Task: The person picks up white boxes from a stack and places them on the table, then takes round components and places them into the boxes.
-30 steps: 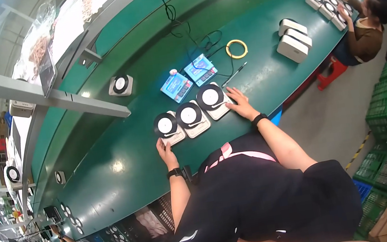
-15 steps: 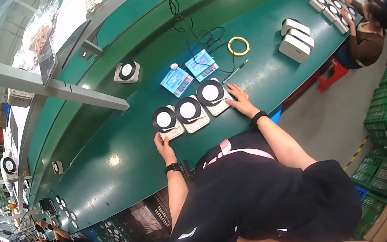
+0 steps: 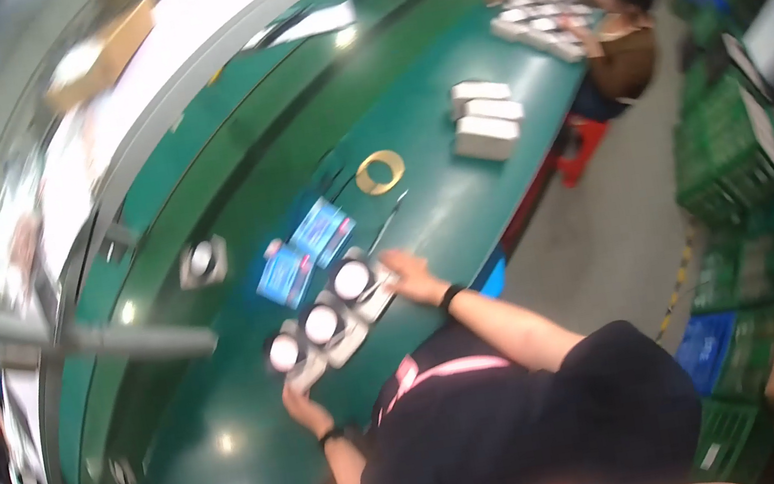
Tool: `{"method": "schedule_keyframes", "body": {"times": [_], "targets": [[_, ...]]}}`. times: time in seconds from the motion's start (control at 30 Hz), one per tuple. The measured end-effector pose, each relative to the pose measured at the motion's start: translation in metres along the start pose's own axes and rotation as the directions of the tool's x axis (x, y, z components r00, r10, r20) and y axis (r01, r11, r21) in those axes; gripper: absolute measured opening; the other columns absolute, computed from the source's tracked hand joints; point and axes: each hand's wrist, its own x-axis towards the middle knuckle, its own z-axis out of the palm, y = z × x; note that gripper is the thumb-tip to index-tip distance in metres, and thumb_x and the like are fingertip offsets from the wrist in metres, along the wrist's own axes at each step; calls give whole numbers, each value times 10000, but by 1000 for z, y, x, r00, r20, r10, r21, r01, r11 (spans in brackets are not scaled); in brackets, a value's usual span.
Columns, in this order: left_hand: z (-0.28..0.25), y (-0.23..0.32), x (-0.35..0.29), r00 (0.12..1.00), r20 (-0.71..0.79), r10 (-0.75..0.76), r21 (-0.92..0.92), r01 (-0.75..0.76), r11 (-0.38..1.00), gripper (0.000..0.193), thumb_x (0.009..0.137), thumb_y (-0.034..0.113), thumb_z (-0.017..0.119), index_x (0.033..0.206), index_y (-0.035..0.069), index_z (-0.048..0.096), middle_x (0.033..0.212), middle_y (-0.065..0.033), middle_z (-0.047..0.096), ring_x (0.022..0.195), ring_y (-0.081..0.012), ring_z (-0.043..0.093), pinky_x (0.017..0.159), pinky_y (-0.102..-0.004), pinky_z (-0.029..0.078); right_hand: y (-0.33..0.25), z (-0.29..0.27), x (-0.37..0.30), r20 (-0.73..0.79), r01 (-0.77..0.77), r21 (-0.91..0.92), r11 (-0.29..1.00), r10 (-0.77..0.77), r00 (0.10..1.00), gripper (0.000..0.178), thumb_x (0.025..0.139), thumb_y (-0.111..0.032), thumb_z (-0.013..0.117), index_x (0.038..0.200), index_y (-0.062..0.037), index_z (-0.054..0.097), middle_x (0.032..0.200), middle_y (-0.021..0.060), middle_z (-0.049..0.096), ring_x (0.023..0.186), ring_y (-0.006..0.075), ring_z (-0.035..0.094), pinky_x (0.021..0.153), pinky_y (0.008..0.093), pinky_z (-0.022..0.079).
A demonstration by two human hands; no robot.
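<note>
Three small white turntable-shaped units with black discs stand side by side in a slanting row on the green bench: a left turntable, a middle turntable and a right turntable. The picture is smeared by motion. My left hand grips the near left end of the row, its fingers against the left turntable. At the other end, my right hand is closed against the side of the right turntable. Just behind the row lie two blue box-like devices with pinkish parts.
A yellow ring and a thin pen-like tool lie beyond the devices. White units stand farther right. Another turntable sits at the back left, near a grey beam. A co-worker handles several units. Green crates stack at right.
The view has swung, so the bench and row appear lower and farther left, more slanted. The right turntable looks closer to the middle one. Both hands stay at the row's ends.
</note>
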Motion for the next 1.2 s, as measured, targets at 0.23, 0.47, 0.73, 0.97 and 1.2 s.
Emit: {"method": "schedule_keyframes", "body": {"times": [0.23,0.47,0.73,0.97,1.2], "targets": [[-7,0,-2,997,-37,73,241,-62,969,358,943,292,402,1098,-3,534,1048,-85,556,904,-176,541,700,-284,416,-12,-10,-3,19,-31,87,996,29,999,545,724,-356,630,1207,-132,514,1419,44,331,1343,257,206,1040,448,157],[-1,5,2,999,-31,38,237,-30,971,353,941,287,405,1086,-4,541,1032,-85,562,890,-172,540,690,-279,413,-9,-13,-1,50,-44,116,992,38,998,542,741,-366,621,1234,-179,494,1439,21,297,1357,262,160,1037,488,118],[1,8,1,999,-47,16,204,-6,979,358,941,300,407,1086,0,539,1030,-77,560,883,-165,539,686,-271,409,-26,-19,-4,42,-57,41,998,55,998,569,704,-367,653,1214,-171,495,1427,37,305,1349,264,178,1039,478,131],[-2,11,-3,998,-54,-18,224,29,974,370,931,322,422,1109,15,528,1047,-63,562,914,-159,534,702,-276,411,-29,-16,-8,4,-59,28,998,59,998,569,684,-360,672,1187,-149,510,1404,54,332,1339,263,203,1039,463,155],[-1,0,3,992,-107,-69,46,74,996,338,926,255,460,1120,-15,521,1059,-115,564,913,-190,565,694,-275,460,-6,-1,0,-57,-9,-15,1000,8,998,648,646,-384,696,1207,-127,497,1395,72,342,1326,279,231,1022,479,207]]}}
